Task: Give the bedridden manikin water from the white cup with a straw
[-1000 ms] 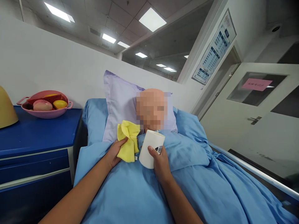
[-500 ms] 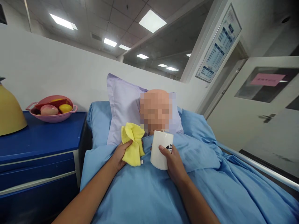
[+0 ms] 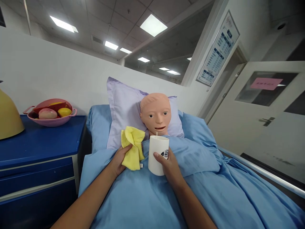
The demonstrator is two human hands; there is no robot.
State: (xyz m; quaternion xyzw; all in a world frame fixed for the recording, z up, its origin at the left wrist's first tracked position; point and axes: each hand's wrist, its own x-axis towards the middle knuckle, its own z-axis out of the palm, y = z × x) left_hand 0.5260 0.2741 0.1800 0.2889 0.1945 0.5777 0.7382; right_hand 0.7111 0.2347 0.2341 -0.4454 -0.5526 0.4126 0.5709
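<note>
A training manikin (image 3: 155,113) lies in a bed, head on a lilac pillow (image 3: 124,108), covered to the neck by a blue blanket (image 3: 147,197). My left hand (image 3: 120,159) is closed round a folded yellow cloth (image 3: 132,147), held beside the manikin's chin. My right hand (image 3: 168,163) grips a white cup (image 3: 158,154) with a dark logo, upright just below the manikin's mouth. A thin straw-like tip (image 3: 156,134) rises from the cup's rim.
A blue bedside cabinet (image 3: 38,149) stands at the left with a pink bowl of fruit (image 3: 50,112) and a yellow domed object (image 3: 8,118). A metal bed rail (image 3: 264,173) runs along the right. A door (image 3: 264,121) and wall chart (image 3: 218,54) lie beyond.
The cup has come down slightly from the manikin's mouth and sits more upright. Both hands stay closed on their things; the view has shifted a little.
</note>
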